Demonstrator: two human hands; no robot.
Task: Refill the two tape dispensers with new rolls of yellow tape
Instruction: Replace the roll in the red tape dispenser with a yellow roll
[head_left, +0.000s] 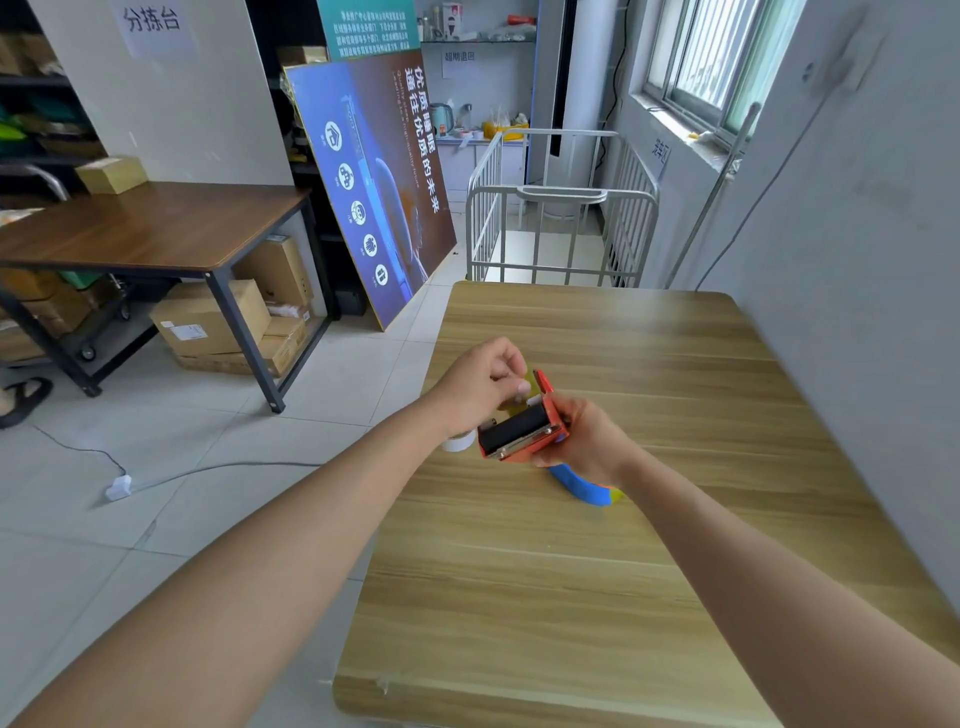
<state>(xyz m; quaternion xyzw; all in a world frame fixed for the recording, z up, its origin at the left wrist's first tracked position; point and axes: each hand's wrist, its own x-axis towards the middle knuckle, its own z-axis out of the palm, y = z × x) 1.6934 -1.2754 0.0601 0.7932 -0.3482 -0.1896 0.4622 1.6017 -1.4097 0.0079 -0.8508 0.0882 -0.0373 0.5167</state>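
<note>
An orange-red tape dispenser (524, 428) with a black roller is held above the light wooden table (597, 545). My right hand (587, 439) grips its body from the right side. My left hand (480, 387) pinches a strip of yellow tape (527, 387) at the dispenser's front. A blue handle (582, 486) with a bit of yellow beside it shows under my right wrist, on the table; I cannot tell whether it belongs to the held dispenser. A small white cylinder (460, 441) peeks out under my left wrist.
A grey wall runs along the table's right side. A white metal cart (561, 218) stands beyond the far edge. To the left are tiled floor, a dark table (156, 234) over cardboard boxes, a leaning poster board (374, 182) and a cable with a white plug (118, 487).
</note>
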